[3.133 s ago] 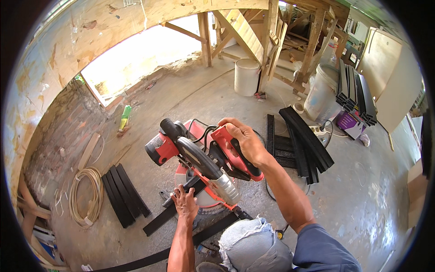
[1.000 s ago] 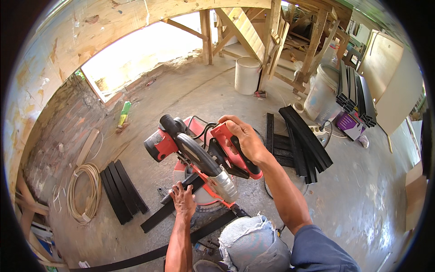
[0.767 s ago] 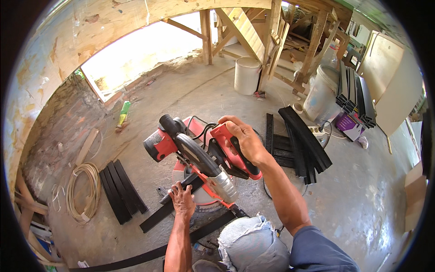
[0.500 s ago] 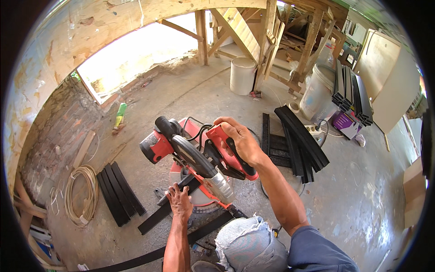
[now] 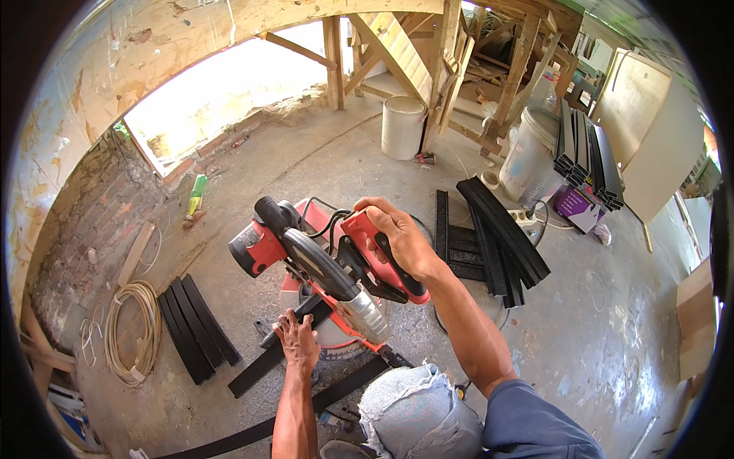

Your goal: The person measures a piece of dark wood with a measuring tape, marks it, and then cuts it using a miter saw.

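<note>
A red and black miter saw (image 5: 312, 256) with a silver blade guard stands on the floor in front of me. My right hand (image 5: 394, 233) is wrapped round its red handle (image 5: 375, 260), with the saw head tilted over the base. Across the base lies a black bar (image 5: 258, 370), its near end jutting out to the left. My left hand (image 5: 297, 340) holds this bar down beside the blade guard, fingers bent over it and slightly apart. How far the bar runs under the saw head is hidden.
Cut black bars (image 5: 196, 327) and a coiled hose (image 5: 131, 333) lie at left. More black bars (image 5: 505, 241) are piled at right near a power strip (image 5: 523, 217). A long black strip (image 5: 329, 399) curves past my knee. Buckets (image 5: 403, 128) stand farther back.
</note>
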`<state>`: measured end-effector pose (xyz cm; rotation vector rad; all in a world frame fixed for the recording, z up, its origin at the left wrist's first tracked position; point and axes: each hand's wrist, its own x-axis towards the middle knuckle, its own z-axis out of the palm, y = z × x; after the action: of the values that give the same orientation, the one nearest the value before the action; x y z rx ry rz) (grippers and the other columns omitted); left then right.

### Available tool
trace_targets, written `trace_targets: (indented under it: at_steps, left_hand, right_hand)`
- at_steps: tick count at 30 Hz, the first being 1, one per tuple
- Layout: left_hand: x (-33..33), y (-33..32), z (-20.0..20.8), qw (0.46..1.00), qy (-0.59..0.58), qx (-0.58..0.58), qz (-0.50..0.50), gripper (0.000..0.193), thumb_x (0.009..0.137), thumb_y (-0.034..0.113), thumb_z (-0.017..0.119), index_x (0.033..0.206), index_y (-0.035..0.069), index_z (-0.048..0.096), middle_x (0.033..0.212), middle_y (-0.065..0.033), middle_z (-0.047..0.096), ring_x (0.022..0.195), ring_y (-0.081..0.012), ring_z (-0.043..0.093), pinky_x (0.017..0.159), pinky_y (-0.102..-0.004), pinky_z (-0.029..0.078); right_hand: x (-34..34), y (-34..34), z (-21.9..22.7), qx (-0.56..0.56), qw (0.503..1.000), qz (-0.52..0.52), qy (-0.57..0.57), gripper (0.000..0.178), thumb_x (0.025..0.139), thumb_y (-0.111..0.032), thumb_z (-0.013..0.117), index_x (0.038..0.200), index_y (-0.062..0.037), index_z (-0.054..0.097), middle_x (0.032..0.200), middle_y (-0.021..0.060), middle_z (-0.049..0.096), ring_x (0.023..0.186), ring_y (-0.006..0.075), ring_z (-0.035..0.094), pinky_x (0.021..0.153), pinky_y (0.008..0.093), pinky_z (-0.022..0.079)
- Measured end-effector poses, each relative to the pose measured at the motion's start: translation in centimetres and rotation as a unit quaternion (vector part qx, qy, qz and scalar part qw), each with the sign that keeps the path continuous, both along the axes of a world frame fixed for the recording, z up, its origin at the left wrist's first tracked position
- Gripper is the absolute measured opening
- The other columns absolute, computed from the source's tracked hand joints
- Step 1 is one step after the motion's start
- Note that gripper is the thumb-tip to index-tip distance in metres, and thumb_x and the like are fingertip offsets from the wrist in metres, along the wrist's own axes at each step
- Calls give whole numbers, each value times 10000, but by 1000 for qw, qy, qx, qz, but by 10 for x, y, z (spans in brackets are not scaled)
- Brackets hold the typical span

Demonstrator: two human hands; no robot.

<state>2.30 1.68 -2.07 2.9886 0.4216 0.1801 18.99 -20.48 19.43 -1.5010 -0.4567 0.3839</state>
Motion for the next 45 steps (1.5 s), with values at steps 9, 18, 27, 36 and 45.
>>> trace_targets:
  at_steps: [9, 18, 27, 36, 45]
  left_hand:
    - [-1, 0, 2, 1000, 9, 2, 3, 529, 709, 160, 845, 1216, 170, 692, 1311, -123, 452, 1274, -336, 406, 1082, -509, 278]
    - [-1, -2, 4, 1000, -7, 3, -4, 527, 705, 170, 852, 1208, 167, 694, 1300, -139, 456, 1270, -348, 407, 1076, -513, 279]
    - [0, -2, 3, 1000, -11, -3, 0, 495, 714, 151, 841, 1186, 160, 694, 1299, -154, 459, 1275, -362, 408, 1057, -513, 284]
    - [0, -2, 4, 1000, 0, -11, 5, 502, 707, 166, 843, 1189, 162, 702, 1306, -157, 461, 1287, -356, 404, 1080, -511, 275]
    - [0, 0, -7, 1000, -6, 0, 3, 515, 698, 176, 835, 1195, 169, 699, 1336, -170, 444, 1310, -364, 385, 1098, -528, 259]
  right_hand:
    - [1, 0, -3, 4, 1000, 9, 2, 409, 1085, -438, 456, 1266, -95, 585, 734, 35, 564, 582, 89, 498, 527, 251, 428]
    - [-1, 0, -2, 7, 1000, -4, 11, 347, 1092, -379, 456, 1259, -106, 591, 702, 15, 555, 550, 76, 466, 520, 247, 405]
    - [-2, -1, -3, 4, 1000, -2, -5, 433, 1082, -446, 459, 1271, -77, 583, 709, 37, 553, 554, 87, 490, 534, 254, 428]
    - [-2, -2, -5, 13, 1000, 9, -3, 423, 1083, -436, 463, 1271, -78, 585, 693, 34, 565, 526, 82, 487, 511, 250, 407]
    - [-4, -2, -7, 19, 1000, 1, 5, 334, 1096, -382, 451, 1249, -122, 594, 678, 4, 547, 538, 65, 448, 497, 246, 376]
